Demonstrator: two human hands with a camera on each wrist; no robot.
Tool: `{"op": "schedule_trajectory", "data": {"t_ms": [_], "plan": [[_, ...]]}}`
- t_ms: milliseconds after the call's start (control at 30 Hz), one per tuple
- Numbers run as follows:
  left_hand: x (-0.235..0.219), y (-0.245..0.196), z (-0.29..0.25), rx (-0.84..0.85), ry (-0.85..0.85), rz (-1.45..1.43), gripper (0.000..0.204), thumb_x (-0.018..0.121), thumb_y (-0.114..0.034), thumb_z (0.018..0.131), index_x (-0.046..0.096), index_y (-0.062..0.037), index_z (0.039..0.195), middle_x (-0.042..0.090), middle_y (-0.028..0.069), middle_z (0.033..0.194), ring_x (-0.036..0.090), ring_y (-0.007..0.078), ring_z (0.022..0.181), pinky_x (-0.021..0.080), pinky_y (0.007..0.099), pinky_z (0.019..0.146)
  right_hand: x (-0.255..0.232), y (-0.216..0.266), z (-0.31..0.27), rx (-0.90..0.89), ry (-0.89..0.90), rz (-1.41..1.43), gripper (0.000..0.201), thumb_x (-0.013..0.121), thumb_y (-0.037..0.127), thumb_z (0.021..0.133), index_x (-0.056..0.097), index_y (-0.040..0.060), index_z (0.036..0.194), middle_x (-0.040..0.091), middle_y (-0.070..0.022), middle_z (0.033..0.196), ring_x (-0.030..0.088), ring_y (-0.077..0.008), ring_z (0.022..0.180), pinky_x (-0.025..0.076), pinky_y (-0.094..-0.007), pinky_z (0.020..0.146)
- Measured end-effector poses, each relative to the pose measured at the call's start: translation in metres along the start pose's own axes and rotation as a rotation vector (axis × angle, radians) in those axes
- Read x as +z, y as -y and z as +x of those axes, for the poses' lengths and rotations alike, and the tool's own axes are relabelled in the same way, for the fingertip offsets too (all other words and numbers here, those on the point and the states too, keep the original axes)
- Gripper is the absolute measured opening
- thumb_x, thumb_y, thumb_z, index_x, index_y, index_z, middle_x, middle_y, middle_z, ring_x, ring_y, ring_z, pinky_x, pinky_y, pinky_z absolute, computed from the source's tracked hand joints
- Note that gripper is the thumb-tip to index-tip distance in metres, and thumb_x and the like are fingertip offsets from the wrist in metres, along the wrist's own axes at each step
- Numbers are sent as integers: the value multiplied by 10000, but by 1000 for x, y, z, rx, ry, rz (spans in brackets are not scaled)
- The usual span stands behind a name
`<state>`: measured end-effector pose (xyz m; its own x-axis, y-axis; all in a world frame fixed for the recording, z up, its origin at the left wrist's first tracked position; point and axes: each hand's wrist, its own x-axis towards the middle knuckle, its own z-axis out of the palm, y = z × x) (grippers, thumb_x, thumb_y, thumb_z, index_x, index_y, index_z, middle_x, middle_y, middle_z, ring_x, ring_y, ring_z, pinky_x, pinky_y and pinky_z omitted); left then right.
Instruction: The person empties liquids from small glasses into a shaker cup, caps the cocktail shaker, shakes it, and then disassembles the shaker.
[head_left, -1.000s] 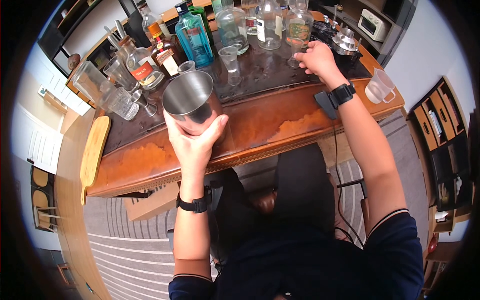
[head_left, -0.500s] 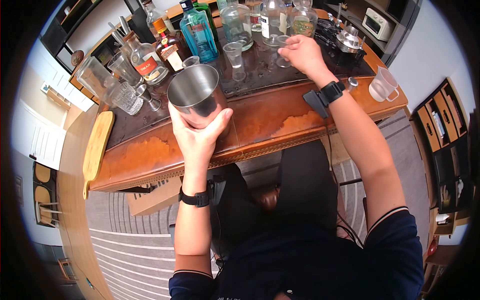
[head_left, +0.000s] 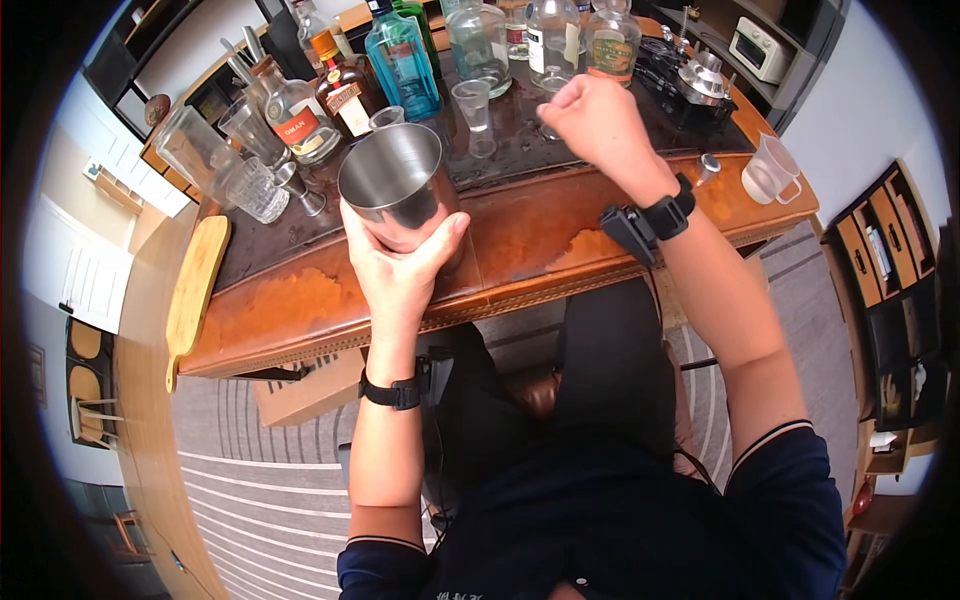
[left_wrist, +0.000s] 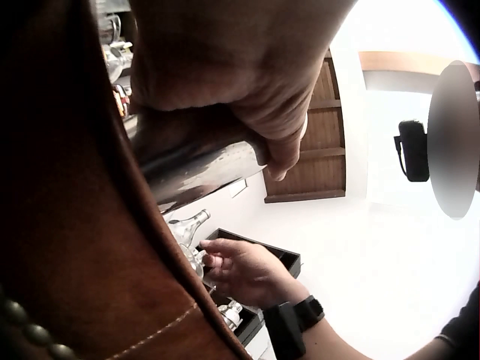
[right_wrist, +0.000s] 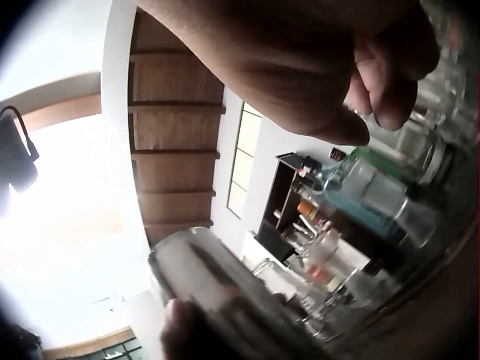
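My left hand (head_left: 395, 265) grips a shiny metal shaker tin (head_left: 425, 200) from below, its wide mouth facing up over the table's front edge. The tin also shows in the left wrist view. Farther right, my right hand (head_left: 605, 130) is over the dark tabletop, fingers curled in a pinch at a small clear cup (head_left: 546, 124). Most of that cup is hidden behind the hand in the head view. Left of it stands another small clear cup (head_left: 475, 108) with a little liquid in the bottom. A third clear cup (head_left: 387, 118) is partly behind the tin.
Several liquor bottles, including a blue one (head_left: 400, 65), line the back. Glasses and a metal jigger (head_left: 300, 188) stand at left, beside a wooden board (head_left: 200, 285). A clear measuring jug (head_left: 770, 172) and a small metal-capped item (head_left: 708, 168) are at right.
My right hand has moved left and toward me with the small cup, away from the bottles at the back right. The left hand keeps holding the tin, nearly still.
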<state>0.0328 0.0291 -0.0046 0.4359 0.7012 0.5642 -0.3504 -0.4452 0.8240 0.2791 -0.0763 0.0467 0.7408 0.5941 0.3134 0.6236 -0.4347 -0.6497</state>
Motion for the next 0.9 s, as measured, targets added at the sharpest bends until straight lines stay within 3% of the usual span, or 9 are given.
{"op": "schedule_trajectory", "data": {"t_ms": [33, 67, 133, 167, 233, 333, 467, 667, 900], "plan": [[0, -1, 0, -9, 7, -3, 810, 957, -128, 729, 484, -51, 1382, 615, 68, 1254, 609, 156, 1116, 538, 321, 947, 13, 0, -2, -127, -80, 93, 275, 802, 304, 806, 772, 34, 851, 768, -179, 930, 762, -322, 887, 594, -424, 827], [0, -1, -1, -9, 6, -1, 810, 957, -128, 729, 484, -51, 1382, 615, 68, 1254, 609, 156, 1116, 538, 321, 947, 19, 8, -2, -124, -3, 197, 307, 802, 280, 830, 758, 6, 960, 765, -159, 837, 770, -276, 841, 604, -388, 747], [-1, 0, -1, -50, 12, 4, 815, 957, -128, 731, 479, -49, 1386, 612, 70, 1262, 605, 159, 1123, 533, 326, 958, 21, 28, -2, 49, 217, 404, 541, 833, 190, 885, 604, -91, 1288, 746, -155, 1073, 730, -151, 757, 567, -274, 556], [-2, 1, -1, -47, 10, 7, 815, 957, -128, 731, 479, -49, 1386, 612, 70, 1262, 605, 159, 1123, 533, 326, 958, 29, 30, 3, 46, 217, 407, 541, 833, 190, 885, 604, -91, 1288, 746, -155, 1073, 730, -151, 757, 567, -274, 556], [-1, 3, -1, -56, 8, -30, 837, 962, -138, 726, 473, -47, 1400, 609, 77, 1284, 603, 171, 1145, 521, 339, 986, 53, 26, 20, 66, 224, 516, 769, 830, 143, 886, 407, -107, 1478, 630, -220, 1312, 743, -199, 806, 606, -298, 590], [-1, 7, 1, 12, 5, 6, 867, 967, -152, 720, 466, -45, 1420, 608, 86, 1306, 604, 184, 1166, 508, 350, 1013, 76, 32, 29, 155, 315, 748, 848, 814, 98, 898, 296, -93, 1541, 550, -254, 1391, 750, -245, 864, 637, -325, 643], [0, 3, 1, -8, 17, -17, 904, 975, -168, 708, 459, -42, 1439, 606, 90, 1322, 595, 188, 1196, 499, 351, 1029, 85, 30, 30, 146, 456, 910, 737, 745, 78, 959, 310, -79, 1533, 589, -262, 1328, 761, -296, 964, 662, -350, 711], [1, 2, 2, 21, 24, -28, 911, 973, -164, 711, 449, -43, 1445, 607, 88, 1319, 590, 188, 1204, 489, 352, 1041, 78, 41, 22, 75, 423, 909, 527, 696, 34, 982, 459, -89, 1436, 635, -243, 1256, 763, -310, 1001, 671, -356, 805], [0, 3, 4, 46, 37, -16, 938, 967, -139, 703, 431, -38, 1467, 597, 96, 1340, 587, 192, 1218, 484, 355, 1056, 13, 86, -15, -144, 448, 874, 521, 729, -35, 925, 542, -54, 1411, 677, -140, 1230, 729, -190, 1009, 640, -297, 851]]}}
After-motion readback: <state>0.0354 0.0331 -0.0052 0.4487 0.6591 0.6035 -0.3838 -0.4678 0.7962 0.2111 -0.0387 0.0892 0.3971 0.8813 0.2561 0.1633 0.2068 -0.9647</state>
